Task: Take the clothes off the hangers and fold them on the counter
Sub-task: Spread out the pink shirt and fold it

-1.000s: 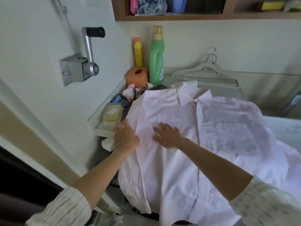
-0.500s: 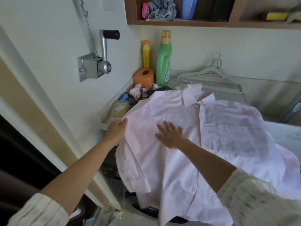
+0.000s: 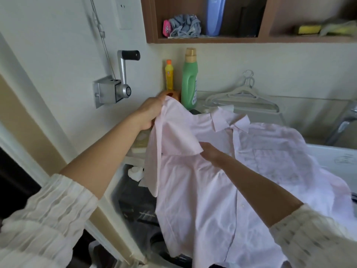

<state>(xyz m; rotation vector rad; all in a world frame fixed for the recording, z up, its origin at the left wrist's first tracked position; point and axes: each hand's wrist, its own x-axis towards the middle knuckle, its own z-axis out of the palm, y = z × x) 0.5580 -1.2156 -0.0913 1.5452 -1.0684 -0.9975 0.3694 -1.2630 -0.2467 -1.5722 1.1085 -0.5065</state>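
A pale pink collared shirt [image 3: 222, 190] lies front up across the counter, collar toward the wall and its hem hanging over the near edge. My left hand [image 3: 149, 111] grips the shirt's left sleeve and shoulder and holds that part lifted above the counter. My right hand [image 3: 210, 153] rests on the shirt's chest just under the lifted flap, which hides its fingertips. Two white plastic hangers [image 3: 243, 93] lean against the back wall behind the collar, with nothing on them.
A green detergent bottle [image 3: 189, 80] and a small yellow bottle [image 3: 169, 75] stand at the back left corner. A metal crank winch [image 3: 116, 88] is fixed to the left wall. A wooden shelf [image 3: 212, 38] hangs overhead. The white sink rim [image 3: 328, 151] lies to the right.
My left hand has taken hold of the shirt's left side and raised it up and toward the wall. My right hand stays on the chest, now partly under the raised fabric.
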